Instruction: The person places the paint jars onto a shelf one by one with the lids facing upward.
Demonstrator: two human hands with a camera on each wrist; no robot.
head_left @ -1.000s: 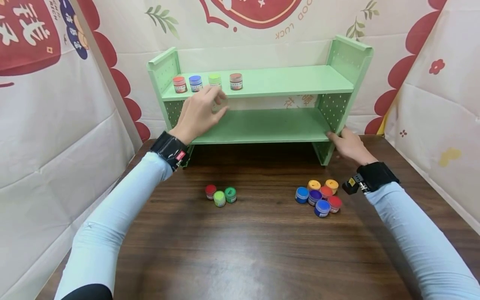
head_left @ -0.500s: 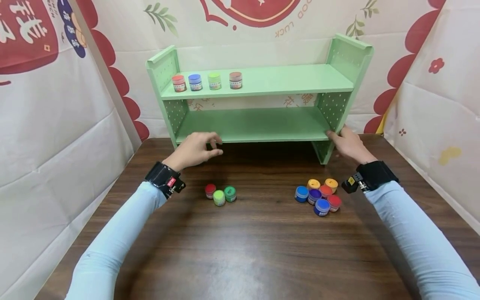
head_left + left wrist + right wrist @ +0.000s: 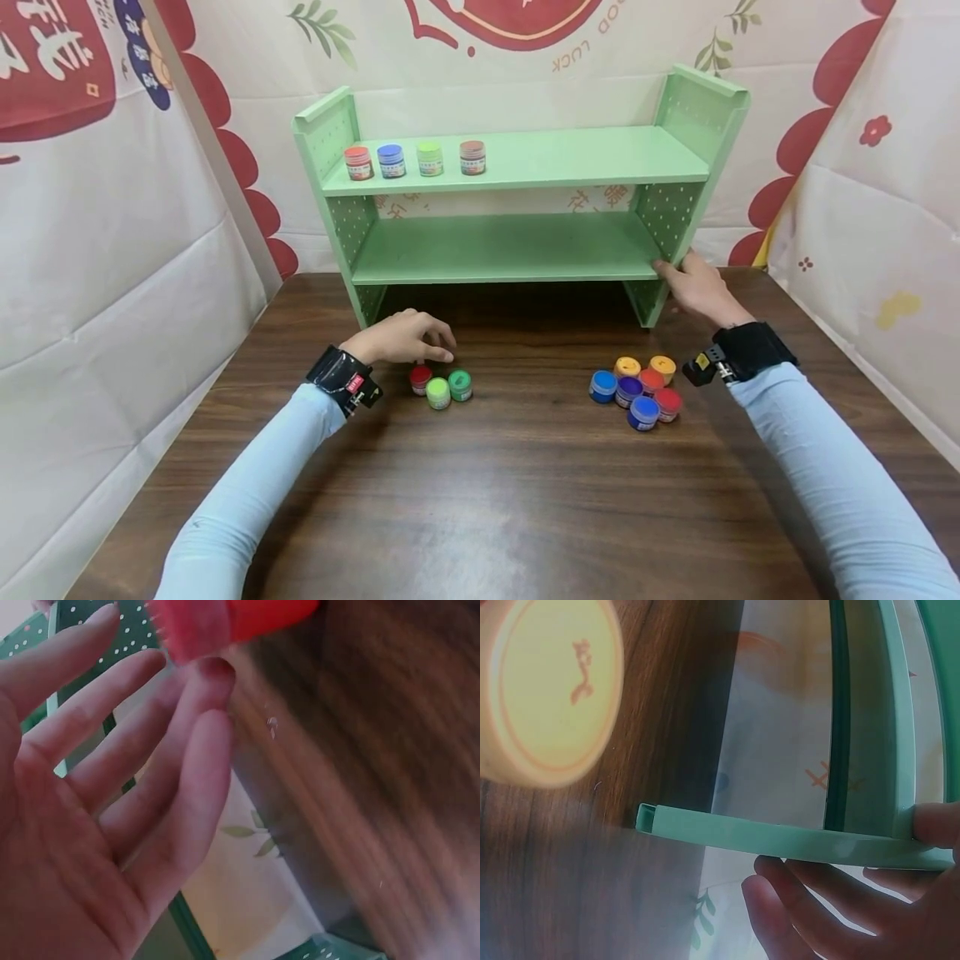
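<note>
My left hand [image 3: 408,337] hovers just behind a small red-lidded jar [image 3: 421,379] on the table, fingers loosely bent and nothing between them. In the left wrist view that red jar [image 3: 244,626] appears close beyond the fingertips. Touching its group are a light green jar [image 3: 438,393] and a dark green jar [image 3: 461,385]. My right hand [image 3: 701,292] grips the right side panel of a green two-tier shelf [image 3: 510,248]. The right wrist view has the thumb on the panel's inner side and the fingers along its outer side [image 3: 780,838].
Along the upper board's left part stand a red jar [image 3: 358,164], a blue jar [image 3: 392,162], a light green jar [image 3: 430,159] and a brown jar [image 3: 472,158]. Several blue, purple, yellow and red jars cluster at right, including a yellow jar [image 3: 663,368]. Printed cloth [image 3: 517,100] hangs behind.
My left hand has come down from the upper board, past the lower one, to the red jar on the table. My right hand keeps its grip on the shelf.
</note>
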